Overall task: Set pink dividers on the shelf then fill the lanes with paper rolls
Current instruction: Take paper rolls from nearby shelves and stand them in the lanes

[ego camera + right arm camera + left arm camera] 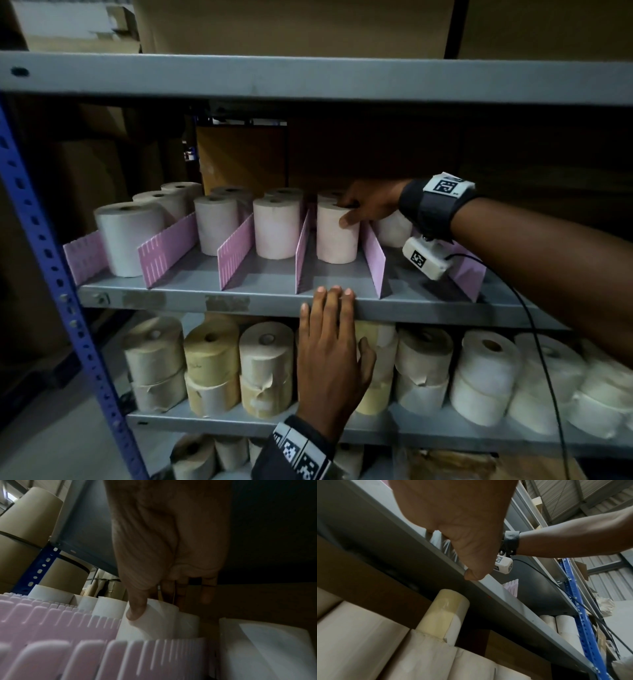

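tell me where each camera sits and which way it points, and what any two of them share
Head: worn on the head, looking forward and down at the shelf with pink dividers; shows the left hand flat on the shelf edge and the right hand on a paper roll.
Left wrist: under the left hand, looking up along the shelf edge; the right forearm shows too.
Right wrist: low behind the dividers, looking along the right hand at the roll.
Shared: head and right wrist views both show the held roll.
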A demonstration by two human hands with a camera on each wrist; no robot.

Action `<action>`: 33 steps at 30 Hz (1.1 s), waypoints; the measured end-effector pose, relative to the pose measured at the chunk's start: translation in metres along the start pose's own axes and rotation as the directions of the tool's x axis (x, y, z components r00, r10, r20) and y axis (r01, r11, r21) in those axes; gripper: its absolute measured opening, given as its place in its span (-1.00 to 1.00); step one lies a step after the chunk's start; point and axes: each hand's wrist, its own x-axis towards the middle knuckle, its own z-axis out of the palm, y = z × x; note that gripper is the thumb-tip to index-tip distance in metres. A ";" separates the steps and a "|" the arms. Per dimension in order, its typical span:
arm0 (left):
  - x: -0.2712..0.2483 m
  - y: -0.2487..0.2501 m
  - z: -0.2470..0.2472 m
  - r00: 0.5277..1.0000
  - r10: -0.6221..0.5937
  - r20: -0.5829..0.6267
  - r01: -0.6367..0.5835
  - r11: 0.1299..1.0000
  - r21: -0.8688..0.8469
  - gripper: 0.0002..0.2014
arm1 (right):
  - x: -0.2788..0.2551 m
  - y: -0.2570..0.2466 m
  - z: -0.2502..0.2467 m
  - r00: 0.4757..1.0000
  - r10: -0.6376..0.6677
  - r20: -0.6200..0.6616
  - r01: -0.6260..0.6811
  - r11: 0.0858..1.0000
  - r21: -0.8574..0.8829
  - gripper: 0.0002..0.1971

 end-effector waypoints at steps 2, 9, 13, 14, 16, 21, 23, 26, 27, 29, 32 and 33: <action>0.000 0.000 0.000 1.000 0.000 -0.009 0.000 1.000 0.001 -0.29 | 0.002 0.004 0.001 1.000 -0.014 -0.009 0.014 1.000 0.008 -0.64; -0.001 -0.003 0.002 0.999 0.018 -0.028 -0.018 1.000 0.008 -0.30 | 0.007 0.008 0.000 1.000 0.002 -0.002 -0.002 0.999 -0.035 -0.62; -0.001 -0.002 0.003 1.000 0.013 0.016 -0.013 1.000 -0.010 -0.21 | 0.006 0.008 0.001 1.000 0.020 -0.009 -0.020 1.000 -0.018 -0.63; -0.001 -0.002 0.003 0.999 0.010 0.036 -0.010 1.000 -0.010 -0.17 | 0.006 0.007 0.002 1.000 0.026 -0.009 -0.026 0.999 -0.020 -0.62; -0.001 0.000 0.000 0.997 -0.003 0.076 0.004 1.000 -0.002 -0.08 | 0.002 0.003 0.003 0.999 0.038 -0.020 -0.038 0.999 -0.016 -0.61; 0.001 -0.005 -0.011 0.980 -0.002 0.199 0.005 1.000 -0.013 0.00 | -0.022 -0.008 0.002 0.992 0.064 -0.106 -0.056 0.996 0.074 -0.69; 0.003 -0.009 -0.017 0.966 0.005 0.260 0.007 0.999 -0.046 -0.01 | -0.046 -0.017 -0.004 0.982 0.047 -0.186 -0.034 0.997 0.070 -0.71; 0.004 -0.014 -0.034 0.960 0.024 0.280 0.026 0.985 -0.172 -0.13 | -0.092 -0.029 -0.005 0.949 -0.015 -0.315 0.019 1.000 0.010 -0.61; 0.001 -0.015 -0.042 0.959 0.034 0.280 0.027 0.977 -0.211 -0.17 | -0.111 -0.033 -0.001 0.939 -0.020 -0.343 0.031 0.999 0.025 -0.58; -0.006 -0.014 -0.055 0.966 0.038 0.254 0.034 0.961 -0.275 -0.24 | -0.149 -0.041 0.011 0.915 -0.035 -0.403 0.063 0.996 0.058 -0.60; -0.027 -0.003 -0.071 0.976 0.017 0.218 0.071 0.918 -0.390 -0.31 | -0.213 -0.051 0.044 0.872 0.035 -0.489 0.037 0.990 0.136 -0.57; -0.035 0.003 -0.076 0.981 0.014 0.195 0.073 0.899 -0.431 -0.34 | -0.234 -0.054 0.056 0.861 0.086 -0.501 0.009 0.983 0.185 -0.54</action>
